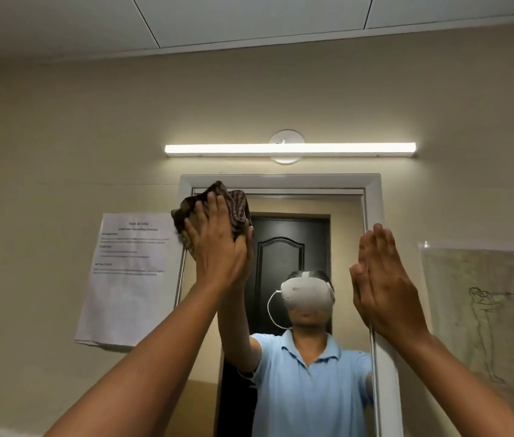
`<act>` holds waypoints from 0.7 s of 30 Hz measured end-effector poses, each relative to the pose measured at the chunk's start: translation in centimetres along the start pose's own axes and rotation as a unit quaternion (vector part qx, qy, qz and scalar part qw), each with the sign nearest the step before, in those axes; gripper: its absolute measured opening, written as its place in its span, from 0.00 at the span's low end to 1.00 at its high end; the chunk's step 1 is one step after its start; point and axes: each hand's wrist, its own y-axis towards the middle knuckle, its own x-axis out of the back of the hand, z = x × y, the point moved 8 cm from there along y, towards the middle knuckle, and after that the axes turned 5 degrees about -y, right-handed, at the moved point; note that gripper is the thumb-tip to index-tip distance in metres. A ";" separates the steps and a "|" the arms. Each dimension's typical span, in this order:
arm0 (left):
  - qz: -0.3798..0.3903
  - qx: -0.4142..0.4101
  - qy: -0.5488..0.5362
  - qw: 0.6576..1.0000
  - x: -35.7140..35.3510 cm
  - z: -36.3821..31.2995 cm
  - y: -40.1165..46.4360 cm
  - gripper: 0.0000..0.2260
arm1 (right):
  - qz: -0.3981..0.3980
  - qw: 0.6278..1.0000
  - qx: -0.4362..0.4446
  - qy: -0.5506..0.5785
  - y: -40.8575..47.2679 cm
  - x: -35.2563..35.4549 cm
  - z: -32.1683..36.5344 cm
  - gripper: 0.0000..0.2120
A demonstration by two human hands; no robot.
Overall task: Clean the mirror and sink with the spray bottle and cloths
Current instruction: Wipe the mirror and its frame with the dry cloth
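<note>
Clearly the left hand (217,244), its grip flat and spread, pressed the dark checked cloth (214,212) on the white-framed wall mirror (280,181) upper left; right hand (381,279) braced flat, holding nothing. Overlapping strokes downward would serve best.

Your left hand (217,244) presses a dark checked cloth (214,209) flat against the mirror (296,222) at its top left corner. Your right hand (381,285) lies flat, fingers straight, on the mirror's right frame edge. Light bar (290,149) lit above, printed sheet (129,279) taped left.
</note>
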 end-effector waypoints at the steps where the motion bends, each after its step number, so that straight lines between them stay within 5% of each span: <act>1: 0.006 -0.008 0.017 1.000 -0.4 0.2 0.2 0.35 | -0.004 1.000 -0.002 0.001 0.0 0.1 0.1 0.29; 21: 0.108 -0.180 0.036 0.977 -1.4 -1.0 -0.4 0.36 | -0.046 0.998 -0.041 -0.028 3.4 1.9 1.2 0.27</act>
